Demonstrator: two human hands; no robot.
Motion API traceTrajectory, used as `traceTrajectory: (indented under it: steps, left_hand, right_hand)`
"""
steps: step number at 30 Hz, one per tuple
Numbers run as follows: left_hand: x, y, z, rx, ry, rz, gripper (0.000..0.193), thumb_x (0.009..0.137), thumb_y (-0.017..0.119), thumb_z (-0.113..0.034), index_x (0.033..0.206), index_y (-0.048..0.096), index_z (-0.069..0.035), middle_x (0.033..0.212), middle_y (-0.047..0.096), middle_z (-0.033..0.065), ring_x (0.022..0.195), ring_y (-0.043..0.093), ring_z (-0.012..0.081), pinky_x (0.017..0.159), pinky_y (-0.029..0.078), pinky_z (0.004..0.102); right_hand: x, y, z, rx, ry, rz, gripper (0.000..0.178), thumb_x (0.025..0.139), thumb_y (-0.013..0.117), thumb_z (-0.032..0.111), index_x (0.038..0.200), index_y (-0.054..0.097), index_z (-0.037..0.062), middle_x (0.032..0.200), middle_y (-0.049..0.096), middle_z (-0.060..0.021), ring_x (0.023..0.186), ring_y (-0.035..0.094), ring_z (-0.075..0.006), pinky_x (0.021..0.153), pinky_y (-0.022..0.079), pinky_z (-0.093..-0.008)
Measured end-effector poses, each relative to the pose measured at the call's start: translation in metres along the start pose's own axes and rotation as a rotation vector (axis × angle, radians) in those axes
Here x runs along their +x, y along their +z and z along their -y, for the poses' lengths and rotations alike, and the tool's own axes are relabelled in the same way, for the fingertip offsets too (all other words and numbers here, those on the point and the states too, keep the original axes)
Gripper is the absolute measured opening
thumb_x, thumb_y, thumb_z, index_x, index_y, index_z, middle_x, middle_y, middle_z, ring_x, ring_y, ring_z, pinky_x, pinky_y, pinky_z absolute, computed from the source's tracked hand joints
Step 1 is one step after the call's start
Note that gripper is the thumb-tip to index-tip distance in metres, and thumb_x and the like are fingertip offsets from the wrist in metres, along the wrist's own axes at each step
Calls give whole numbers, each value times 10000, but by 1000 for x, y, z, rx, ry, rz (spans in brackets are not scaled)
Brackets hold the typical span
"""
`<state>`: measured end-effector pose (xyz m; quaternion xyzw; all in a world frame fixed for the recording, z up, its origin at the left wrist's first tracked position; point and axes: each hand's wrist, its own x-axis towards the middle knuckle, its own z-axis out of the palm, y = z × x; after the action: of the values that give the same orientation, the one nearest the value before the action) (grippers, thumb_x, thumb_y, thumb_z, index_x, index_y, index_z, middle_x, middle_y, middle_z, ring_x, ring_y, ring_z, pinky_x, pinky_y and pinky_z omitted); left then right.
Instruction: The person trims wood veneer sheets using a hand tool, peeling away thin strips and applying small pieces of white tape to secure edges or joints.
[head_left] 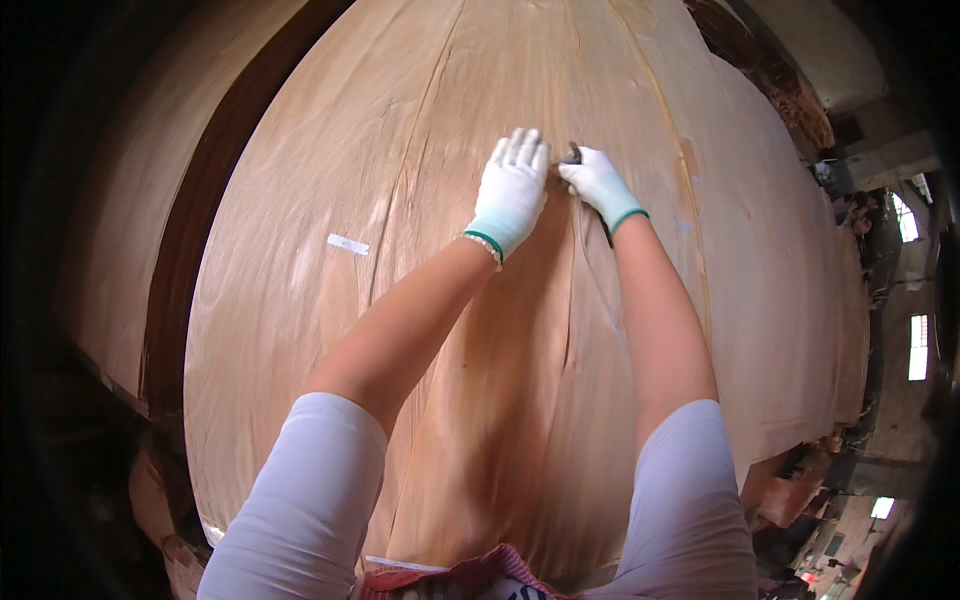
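A large light-brown wood veneer sheet (290,330) spreads out under both my arms, with long seams running away from me. My left hand (512,185), in a white glove with a green cuff, lies flat on it with the fingers stretched out. Close to its right, my gloved right hand (598,183) is closed around a small dark hand tool (572,155). The working end of that tool is hidden, so its exact kind does not show. From the right hand toward me runs a split edge (572,290) beside a darker, shaded strip of the veneer.
A short white tape strip (348,244) sticks to the sheet left of my arms. Another wood stack (150,180) stands at the left, across a dark gap. Along the right, ragged veneer edges (800,110) and a workshop space with bright windows (918,347) show.
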<state>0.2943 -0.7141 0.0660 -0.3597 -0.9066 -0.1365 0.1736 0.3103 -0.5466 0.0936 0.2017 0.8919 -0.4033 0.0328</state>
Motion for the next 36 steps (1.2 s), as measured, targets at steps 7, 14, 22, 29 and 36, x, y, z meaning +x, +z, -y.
traceTrajectory:
  steps: [7,14,22,29,36]
  left_hand:
    - [6,-14,-43,58,170,364,560,917,471,-519,1389,481,-218,1444,380,267,1335,372,393,1105,226,492]
    - [0,-20,3,-165,4,191,341,904,530,-361,1189,586,-183,1197,574,148,1136,516,330,978,359,457]
    - [-250,-124,-69,-361,136,315,639,809,684,-272,1354,449,-35,1440,413,158,1377,331,350,1166,210,473]
    - [-259,-124,-133,-471,369,178,459,829,548,-76,1277,498,10,1366,475,187,1296,417,337,1108,328,436]
    - [-293,-130,-147,30,425,279,530,863,485,-44,1368,483,-208,1291,487,190,1173,469,352,1055,354,431]
  right_hand:
    - [-39,-15,-53,84,217,-101,255,824,709,239,833,647,-8,658,624,-62,533,566,-155,494,439,-334]
    - [-265,-74,-40,119,259,-517,327,876,707,357,838,565,64,680,490,43,577,403,-72,497,350,-266]
    - [-430,-102,-21,-243,175,-460,347,886,687,323,959,610,-7,712,539,-67,650,466,-146,609,428,-316]
    - [-367,60,-73,126,-12,-198,167,814,623,172,848,671,17,854,693,-181,782,659,-284,695,514,-394]
    - [-399,118,-85,-108,342,-526,175,818,618,239,848,682,79,822,676,-181,781,652,-397,701,512,-505]
